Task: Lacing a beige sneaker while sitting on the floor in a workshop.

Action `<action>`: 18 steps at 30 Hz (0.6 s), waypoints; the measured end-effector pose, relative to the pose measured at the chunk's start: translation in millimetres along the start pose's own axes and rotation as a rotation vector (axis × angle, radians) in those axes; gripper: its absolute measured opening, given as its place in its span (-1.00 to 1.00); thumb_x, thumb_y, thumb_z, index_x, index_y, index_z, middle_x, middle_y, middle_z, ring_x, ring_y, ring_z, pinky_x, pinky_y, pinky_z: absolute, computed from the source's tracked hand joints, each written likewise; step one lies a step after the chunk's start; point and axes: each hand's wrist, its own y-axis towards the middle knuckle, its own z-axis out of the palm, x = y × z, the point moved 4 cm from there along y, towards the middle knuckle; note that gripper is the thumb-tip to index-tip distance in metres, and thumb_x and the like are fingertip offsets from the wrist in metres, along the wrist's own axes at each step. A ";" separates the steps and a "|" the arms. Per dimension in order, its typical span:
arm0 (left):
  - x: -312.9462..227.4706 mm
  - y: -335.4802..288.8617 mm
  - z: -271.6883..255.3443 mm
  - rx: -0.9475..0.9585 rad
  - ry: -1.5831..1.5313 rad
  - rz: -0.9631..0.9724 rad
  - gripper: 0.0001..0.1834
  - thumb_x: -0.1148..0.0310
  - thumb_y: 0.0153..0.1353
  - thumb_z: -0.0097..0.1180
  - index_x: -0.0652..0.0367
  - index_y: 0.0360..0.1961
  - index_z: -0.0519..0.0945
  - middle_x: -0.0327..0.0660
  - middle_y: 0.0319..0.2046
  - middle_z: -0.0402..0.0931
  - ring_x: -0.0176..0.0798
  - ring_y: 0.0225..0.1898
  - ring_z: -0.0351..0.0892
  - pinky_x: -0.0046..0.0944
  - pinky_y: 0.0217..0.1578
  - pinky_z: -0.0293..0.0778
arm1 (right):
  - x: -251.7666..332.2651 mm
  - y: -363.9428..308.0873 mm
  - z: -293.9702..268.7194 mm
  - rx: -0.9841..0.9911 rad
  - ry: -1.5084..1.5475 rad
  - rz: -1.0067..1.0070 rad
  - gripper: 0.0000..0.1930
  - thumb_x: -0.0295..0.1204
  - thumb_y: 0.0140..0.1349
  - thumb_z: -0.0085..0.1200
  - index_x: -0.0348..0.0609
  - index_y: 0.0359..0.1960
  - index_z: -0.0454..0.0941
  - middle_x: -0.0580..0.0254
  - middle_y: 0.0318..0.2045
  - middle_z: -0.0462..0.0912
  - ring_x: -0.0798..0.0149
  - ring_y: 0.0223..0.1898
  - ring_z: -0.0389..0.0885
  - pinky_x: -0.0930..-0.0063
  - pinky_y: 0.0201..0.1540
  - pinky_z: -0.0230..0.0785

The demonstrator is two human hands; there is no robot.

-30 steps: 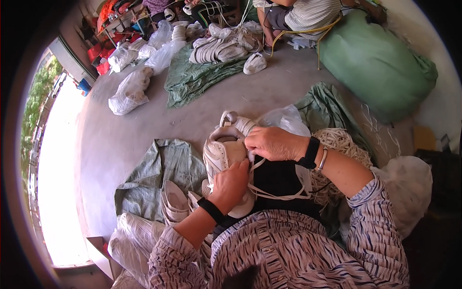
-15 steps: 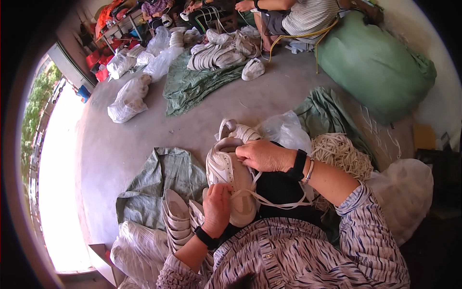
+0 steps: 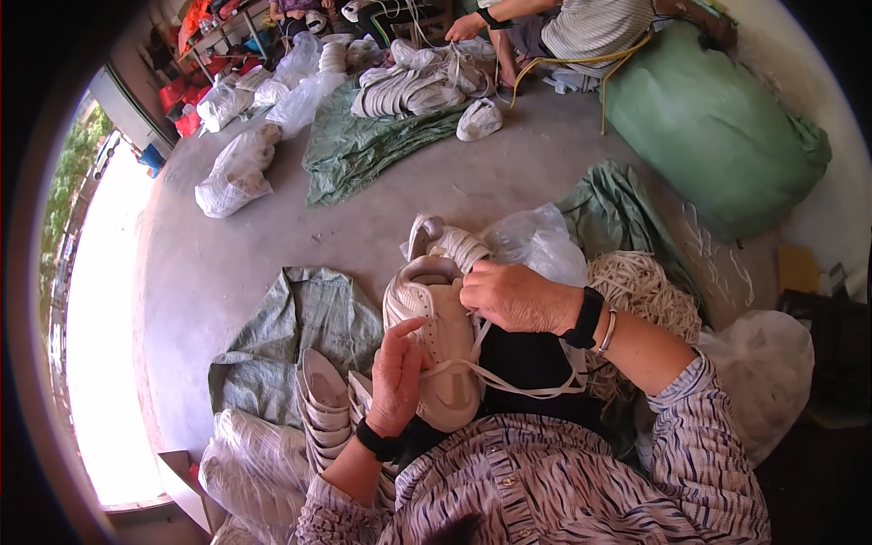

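Note:
A white-beige sneaker [image 3: 451, 336] rests in front of my body, its heel pointing away from me and its toe toward me. A flat white shoelace [image 3: 520, 389] crosses its front and loops out to the right over black cloth. My right hand [image 3: 518, 298] is closed in a pinch at the right-hand eyelet edge, with lace hanging below the fingers. At the left-hand side of the sneaker is my left hand [image 3: 397, 377], its index finger stretched out and apart from the thumb. Just beyond the sneaker stand more white shoes [image 3: 459, 247], nested in a row.
Stacked shoe uppers [image 3: 325, 400] and a plastic-wrapped bundle [image 3: 254, 463] lie at my left. To the right are a heap of laces [image 3: 640, 295] and a filled plastic bag [image 3: 758, 377]. Farther off are a big green sack [image 3: 713, 127], a shoe pile [image 3: 413, 95] and seated people.
My left hand has shifted up along the sneaker and its index finger has straightened. My right hand has moved slightly right and down, still pinched. The far person's hand has moved lower.

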 end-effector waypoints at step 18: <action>19.8 -19.6 -14.7 -0.120 -0.395 -0.178 -0.83 0.45 0.30 -0.01 0.28 -0.13 0.47 -0.25 -0.40 0.57 -0.50 -0.40 0.47 -0.49 -0.29 0.40 | 11.4 25.5 18.5 -0.201 0.268 0.265 -0.92 -0.55 0.11 0.08 -0.22 -0.39 0.42 0.12 -0.56 0.53 0.28 -0.50 0.54 0.42 -0.41 0.35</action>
